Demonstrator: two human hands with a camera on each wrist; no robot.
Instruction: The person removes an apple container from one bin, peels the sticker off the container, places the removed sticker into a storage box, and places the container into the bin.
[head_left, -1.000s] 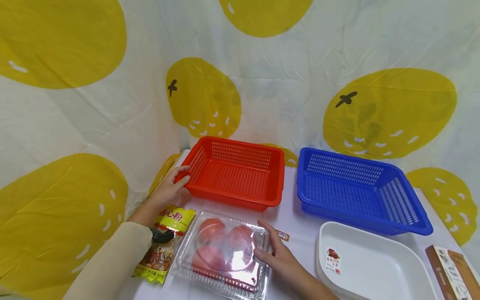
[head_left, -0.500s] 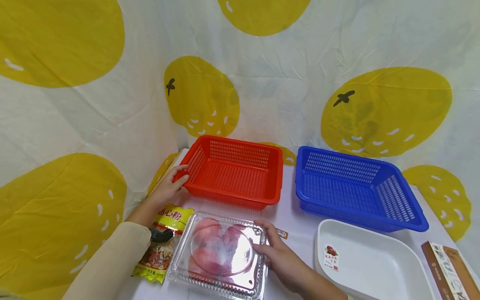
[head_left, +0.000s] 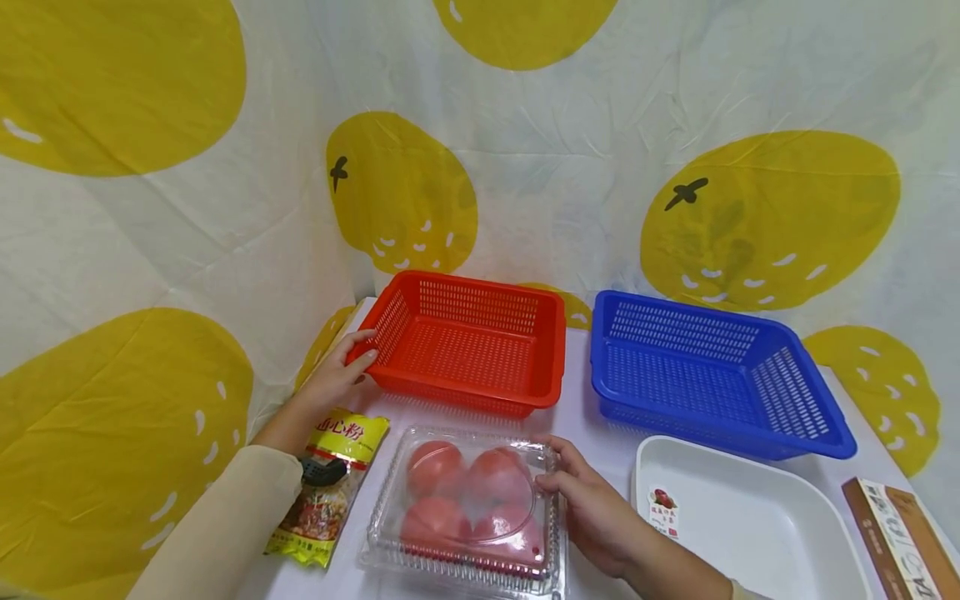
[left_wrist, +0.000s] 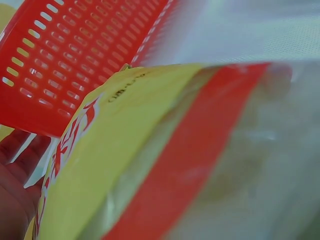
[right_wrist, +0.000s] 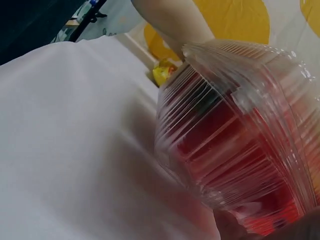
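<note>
My left hand (head_left: 337,379) touches the left rim of a red perforated plastic basket (head_left: 465,367). In the left wrist view its fingers (left_wrist: 30,152) lie fairly straight at the basket's underside, partly hidden by the bag. With thumb on the lid and fingers at the side, my right hand (head_left: 592,508) grips the right edge of a clear plastic clamshell box (head_left: 472,508). Several red round fruits (head_left: 437,467), tomato-like, sit inside. In the right wrist view the box (right_wrist: 220,135) shows tilted, its shadow on the white tabletop (right_wrist: 65,140); the fingertips show at the lower edge.
A yellow food packet (head_left: 322,492) lies under the left forearm, beside the clamshell box. At the right stand a blue perforated basket (head_left: 682,387), a white plastic tub (head_left: 757,521) with a fruit sticker, and a brown box (head_left: 896,542). Lemon-print cloth hangs behind.
The right hand has lifted and shifted the clamshell box to the right, its tilt changing along the way. The left hand stays at the red basket's rim.
</note>
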